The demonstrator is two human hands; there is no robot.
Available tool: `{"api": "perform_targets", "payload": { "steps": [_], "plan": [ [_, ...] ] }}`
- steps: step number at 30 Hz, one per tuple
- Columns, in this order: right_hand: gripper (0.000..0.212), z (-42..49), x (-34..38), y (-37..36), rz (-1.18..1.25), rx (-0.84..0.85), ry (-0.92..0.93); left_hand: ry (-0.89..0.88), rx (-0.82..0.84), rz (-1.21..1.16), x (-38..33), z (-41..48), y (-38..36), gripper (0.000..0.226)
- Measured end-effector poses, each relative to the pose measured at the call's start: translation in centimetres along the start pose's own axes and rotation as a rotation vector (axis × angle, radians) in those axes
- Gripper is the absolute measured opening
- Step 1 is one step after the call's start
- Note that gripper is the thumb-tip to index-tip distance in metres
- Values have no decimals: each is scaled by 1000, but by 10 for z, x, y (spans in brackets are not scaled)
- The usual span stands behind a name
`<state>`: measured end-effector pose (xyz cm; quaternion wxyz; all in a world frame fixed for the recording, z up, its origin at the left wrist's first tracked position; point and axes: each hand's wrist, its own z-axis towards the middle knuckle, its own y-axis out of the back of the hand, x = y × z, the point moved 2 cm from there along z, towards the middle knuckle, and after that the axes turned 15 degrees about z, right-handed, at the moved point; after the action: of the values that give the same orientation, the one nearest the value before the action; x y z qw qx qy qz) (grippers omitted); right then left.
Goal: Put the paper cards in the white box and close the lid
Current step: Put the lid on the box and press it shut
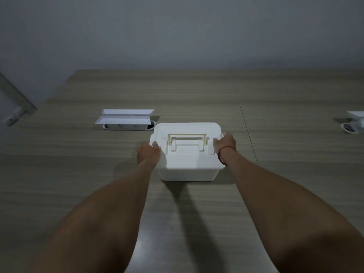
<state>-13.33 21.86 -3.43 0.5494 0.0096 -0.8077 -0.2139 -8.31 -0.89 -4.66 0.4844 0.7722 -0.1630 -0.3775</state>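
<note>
The white box (188, 170) stands in the middle of the wooden table, its lid (187, 131) lying flat on top with a cream handle (187, 137) folded down. My left hand (148, 151) grips the lid's left edge, thumb on top. My right hand (225, 143), with a red string around the wrist, grips the lid's right edge at the side latch. No paper cards are visible; the box's inside is hidden under the lid.
A white power-socket unit with raised flaps (126, 120) sits on the table (78, 174) just behind and left of the box. A second white socket unit (354, 123) is at the right edge. A grey wall rises behind the table.
</note>
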Motion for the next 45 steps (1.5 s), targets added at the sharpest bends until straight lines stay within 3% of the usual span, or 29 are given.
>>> {"api": "perform_targets", "payload": {
  "steps": [6,13,19,23,29,35,41,45],
  "plan": [
    [39,2,-2,-2,1,3,-2,-51,12,21,3,9,1,50],
    [47,1,-6,-4,106,-29,-109,37,112,-50,0,14,1,54],
    [64,5,-11,-4,205,11,-296,81,288,-179,3,27,-13,82],
    [78,4,-6,1,279,52,-379,189,264,-223,2,27,-10,96],
    [69,7,-8,-1,352,89,-409,16,-77,90,-4,22,-1,67],
    [62,13,-14,-1,323,105,-383,-37,35,-25,-1,27,-13,64],
    [70,13,-19,-1,347,16,-331,-196,-203,-27,0,28,-8,43],
    [73,9,-13,1,264,-89,-261,-272,-71,-78,-1,32,-9,27]
  ]
}}
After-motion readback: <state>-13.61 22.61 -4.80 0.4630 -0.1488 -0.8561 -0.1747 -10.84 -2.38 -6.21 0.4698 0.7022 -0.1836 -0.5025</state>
